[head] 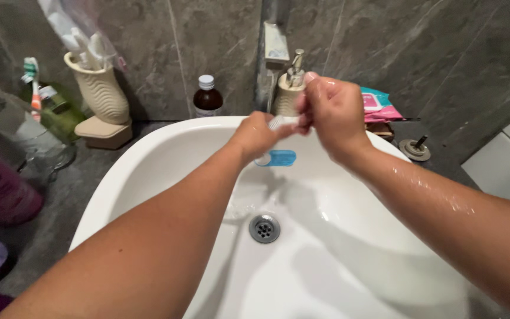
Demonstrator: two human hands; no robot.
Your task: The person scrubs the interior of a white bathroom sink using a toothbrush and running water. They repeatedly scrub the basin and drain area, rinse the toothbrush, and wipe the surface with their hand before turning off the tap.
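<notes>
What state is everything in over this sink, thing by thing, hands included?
Left hand: closed on a white toothbrush.
Right hand: wet, fingers pinching the toothbrush head.
Sink: wet, drain open, no plug.
Brown bottle: upright, capped.
Soap pump: upright behind the hands.
Wipes pack: lying flat, shut.
Holder: upright, brushes in it bagged.

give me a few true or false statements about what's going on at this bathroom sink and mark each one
1. Both hands, left hand and right hand, meet over the white sink. True.
2. The sink is full of water. False: the drain lies open, the basin unfilled.
3. A brown bottle stands behind the sink. True.
4. The right forearm is dry. False: it glistens wet.
5. The grip holds a sponge. False: a thin white item.
</notes>
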